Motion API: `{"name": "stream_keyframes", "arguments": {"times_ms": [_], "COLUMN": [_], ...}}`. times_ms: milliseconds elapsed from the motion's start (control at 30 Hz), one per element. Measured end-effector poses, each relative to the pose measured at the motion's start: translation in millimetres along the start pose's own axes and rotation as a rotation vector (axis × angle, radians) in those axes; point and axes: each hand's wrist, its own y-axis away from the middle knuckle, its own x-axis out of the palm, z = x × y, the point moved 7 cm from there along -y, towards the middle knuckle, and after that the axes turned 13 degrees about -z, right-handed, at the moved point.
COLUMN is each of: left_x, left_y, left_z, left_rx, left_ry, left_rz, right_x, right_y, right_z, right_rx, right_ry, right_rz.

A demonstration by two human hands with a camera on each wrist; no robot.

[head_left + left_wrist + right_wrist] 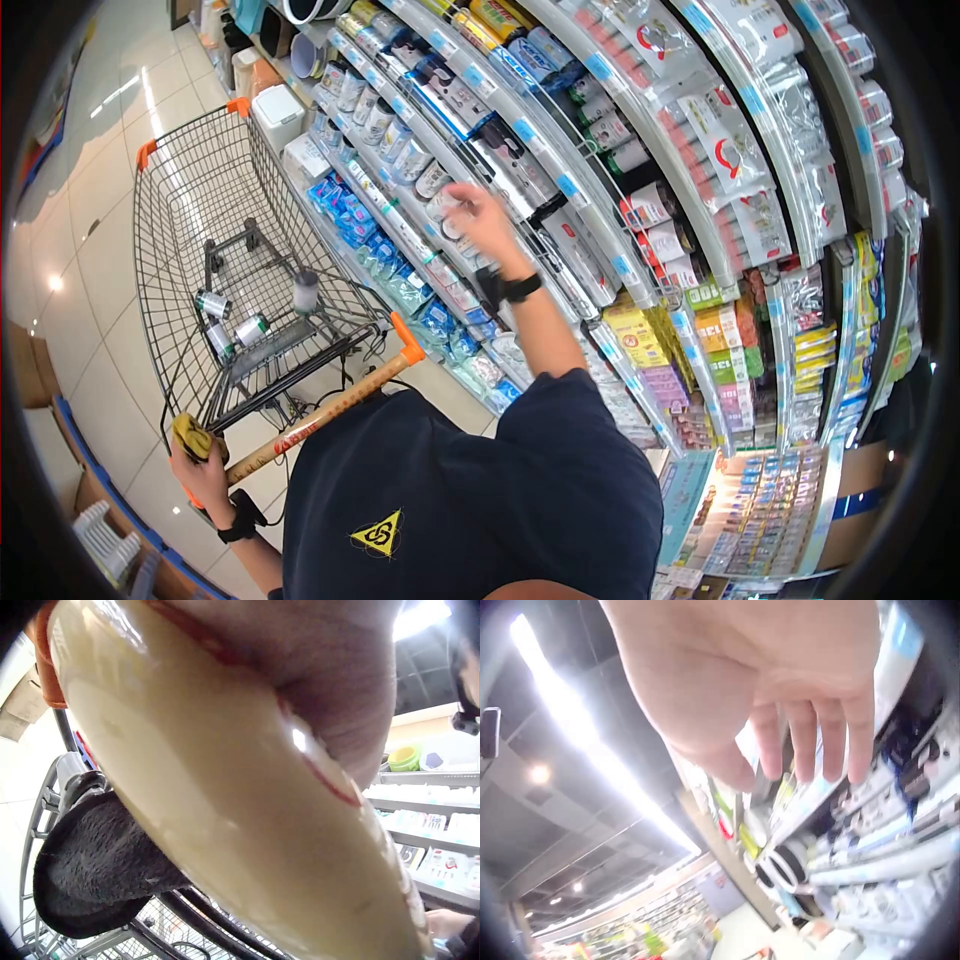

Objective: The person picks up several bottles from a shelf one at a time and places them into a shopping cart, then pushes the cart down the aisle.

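My left hand (pixel 203 475) is at the left end of the shopping cart's handle (pixel 300 428), holding a soft yellow-and-dark thing (pixel 197 437) there. In the left wrist view the cream handle (pixel 217 795) fills the middle, the hand behind it, and a black fuzzy surface (pixel 105 862) shows below. My right hand (pixel 482 228) reaches out in front of the shelf, near a row of white cylindrical packs (pixel 411 160). Its fingers (pixel 804 742) extend loosely in the right wrist view, and nothing lies in them.
Inside the wire cart (pixel 150 220) lie several white-and-green cylinders (pixel 213 304) and a grey-white container (pixel 305 290). Stocked shelves (pixel 560 190) curve along the right. Blue packets (pixel 345 210) fill the lowest shelf. A white bin (pixel 276 115) stands beyond the cart on the tiled floor (pixel 85 345).
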Motion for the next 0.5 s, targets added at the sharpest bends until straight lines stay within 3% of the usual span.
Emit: {"name": "stream_keyframes", "arguments": {"times_ms": [67, 133, 167, 233, 300, 400, 433, 500], "left_x": [1.1, 2.2, 2.5, 2.6, 3.1, 1.5, 1.0, 1.8], "left_y": [0.5, 0.1, 1.0, 0.9, 0.4, 0.0, -0.5, -0.1], "left_z": [0.9, 5.1, 6.7, 0.8, -0.2, 0.3, -2.4, -2.6], "left_rx": [-0.016, -0.015, -0.02, -0.022, -0.022, -0.036, -0.032, -0.048], "left_ry": [-0.028, -0.02, -0.009, 0.002, 0.014, -0.01, -0.014, -0.002], "left_rz": [0.028, 0.049, 0.061, 0.034, 0.0, -0.021, -0.027, -0.011], "right_x": [-90.7, -170.7, -202.4, -250.6, -288.4, -299.5, -300.4, -297.7], "right_y": [-33.8, -62.6, -78.7, -106.9, -149.4, -174.0, -176.1, -187.0], "right_z": [25.7, 29.4, 29.6, 25.7, -1.6, -7.5, -4.8, -6.1], "right_rx": [-0.347, -0.403, -0.36, -0.351, -0.207, -0.117, -0.116, -0.042], "right_ry": [0.263, 0.266, 0.149, 0.243, 0.373, 0.572, 0.563, 0.305], "right_rz": [-0.368, -0.743, -0.779, -0.981, -0.964, -0.992, -0.993, -0.8]}}
